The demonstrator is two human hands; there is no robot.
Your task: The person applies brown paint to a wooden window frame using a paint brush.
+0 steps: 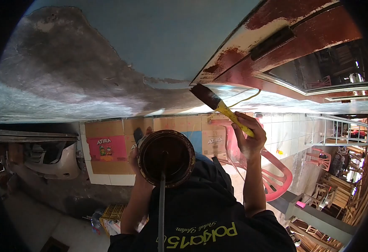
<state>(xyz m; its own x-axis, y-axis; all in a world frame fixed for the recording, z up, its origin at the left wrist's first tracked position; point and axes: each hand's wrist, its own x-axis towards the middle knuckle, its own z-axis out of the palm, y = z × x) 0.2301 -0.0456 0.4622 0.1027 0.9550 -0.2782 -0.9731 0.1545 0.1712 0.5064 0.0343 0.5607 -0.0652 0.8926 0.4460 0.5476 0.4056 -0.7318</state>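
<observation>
My right hand grips the yellow handle of a paintbrush. Its dark bristles point up and left, right at the lower corner of a red-brown painted wooden frame. Pale bare patches show in the frame's paint. Wrapped round the left side of an open paint can is my left hand, partly hidden by the can. Dark brown paint coats the can's inside, and a thin grey stick reaches from it down over my black shirt.
A blue wall with a grey plastered patch fills the top. Flattened cardboard covers the tiles below. A pink plastic chair stands beside my right arm. A metal ladder and stacked wood are at the right.
</observation>
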